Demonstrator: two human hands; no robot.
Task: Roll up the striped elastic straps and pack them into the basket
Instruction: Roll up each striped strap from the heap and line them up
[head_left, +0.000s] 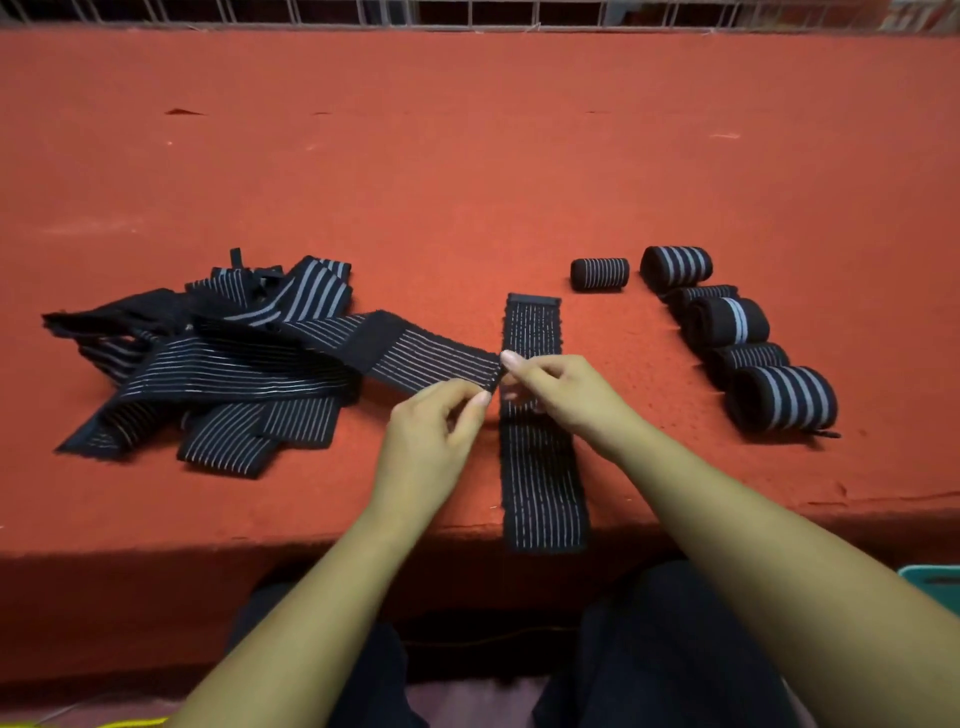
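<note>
I see my left hand (434, 439) and right hand (569, 395) each pinching one end of a striped strap (426, 358), fingers (514, 361) curled

My right hand (566, 395) covers a stretch of the flat strap (540, 483) beneath it, and its lower fingertips curl out of sight under the palm. Both hands pinch the end of the long strap (436, 358), and my left hand (431, 441) hides the near corner of that end. In the pile (218, 358) the straps overlap so much that I cannot count them or follow the long strap's far end. Among the rolls (727, 322), the front ones hide parts of those behind. A teal corner (932, 579) is cut off by the right edge, a wire grid (467, 13) by the top, and something yellow (135, 723) by the bottom.
</note>
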